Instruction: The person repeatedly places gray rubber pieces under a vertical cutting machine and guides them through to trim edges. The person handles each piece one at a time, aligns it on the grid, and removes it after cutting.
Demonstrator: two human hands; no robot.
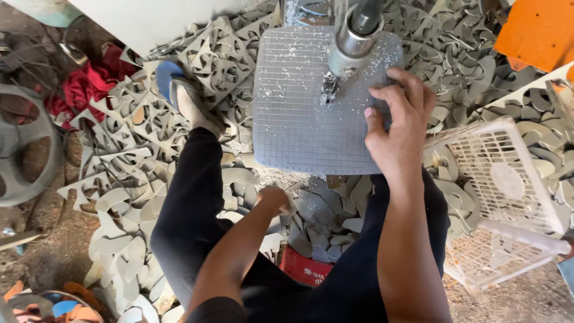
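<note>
Your right hand (397,128) lies fingers spread and flat on the grey gridded sheet (305,113) under the machine head (353,36), which looks light and floppy, best pinned near its edge, while your left hand (275,200) dips, fingers hidden, into grey cutouts (329,215).

Two hands show: the right hand (397,128) and the left hand (276,200). Under the right hand lies one gridded plate (299,125), with one metal cylinder (353,39) above it. Right of the right hand stands one white basket (508,197). Below the left hand sits one red box (305,269). Grey cutouts (221,60) lie around both hands, too many to count.
</note>
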